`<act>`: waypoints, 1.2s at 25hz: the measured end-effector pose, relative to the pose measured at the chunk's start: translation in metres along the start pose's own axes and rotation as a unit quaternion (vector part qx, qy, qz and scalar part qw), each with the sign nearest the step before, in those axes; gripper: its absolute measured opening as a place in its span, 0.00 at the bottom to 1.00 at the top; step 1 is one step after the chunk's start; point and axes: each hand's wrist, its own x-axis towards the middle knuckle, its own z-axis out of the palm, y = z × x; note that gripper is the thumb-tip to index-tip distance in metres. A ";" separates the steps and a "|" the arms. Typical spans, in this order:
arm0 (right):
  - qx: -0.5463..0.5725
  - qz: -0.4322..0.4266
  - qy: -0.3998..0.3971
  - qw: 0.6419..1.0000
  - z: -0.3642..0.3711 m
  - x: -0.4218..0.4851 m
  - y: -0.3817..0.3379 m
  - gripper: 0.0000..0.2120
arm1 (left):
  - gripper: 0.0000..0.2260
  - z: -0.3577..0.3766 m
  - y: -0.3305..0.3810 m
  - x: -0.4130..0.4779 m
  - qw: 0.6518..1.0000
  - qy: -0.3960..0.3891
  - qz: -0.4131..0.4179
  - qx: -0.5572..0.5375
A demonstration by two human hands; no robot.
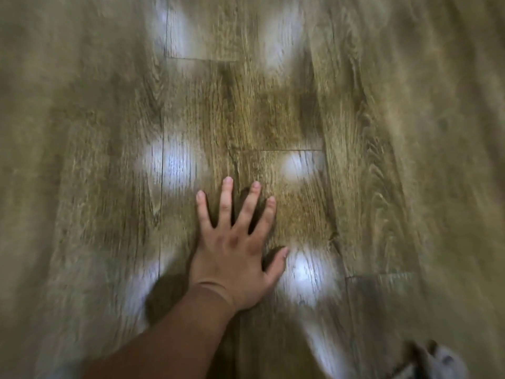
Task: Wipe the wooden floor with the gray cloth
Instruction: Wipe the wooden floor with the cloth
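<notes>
My left hand (pixel 235 255) lies flat, palm down, on the wooden floor (pixel 273 110) near the middle of the view, with its fingers straight and spread and nothing in it. Its forearm comes in from the lower left. A blurred piece of gray cloth (pixel 440 362) shows at the bottom right corner, partly cut off by the frame edge. My right hand does not show anywhere in the view.
Brown wood-grain planks fill the whole view, with several pale light reflections (pixel 303 272) around my hand. The picture is motion-blurred toward its edges. No other objects show.
</notes>
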 end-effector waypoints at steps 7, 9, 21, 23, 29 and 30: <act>0.058 0.011 0.063 0.996 -0.107 0.273 -0.047 0.32 | 0.35 0.006 0.001 0.003 0.997 0.049 0.011 -0.055; 0.076 0.019 0.093 0.993 -0.140 0.359 -0.104 0.27 | 0.34 0.011 0.002 0.003 0.996 0.063 -0.001 -0.059; -0.014 -0.096 0.067 0.993 -0.124 0.363 -0.102 0.30 | 0.35 0.003 0.001 0.003 0.996 0.044 -0.013 -0.071; -0.014 0.063 0.062 0.996 -0.125 0.344 -0.018 0.33 | 0.35 0.002 -0.002 0.003 0.996 0.035 -0.006 -0.084; 0.041 0.009 0.078 0.996 -0.045 0.150 -0.039 0.24 | 0.35 -0.001 -0.002 0.004 0.999 0.030 -0.005 -0.038; 0.039 0.046 0.066 0.996 -0.026 0.090 -0.025 0.24 | 0.35 0.000 -0.001 0.004 0.999 0.025 -0.003 -0.023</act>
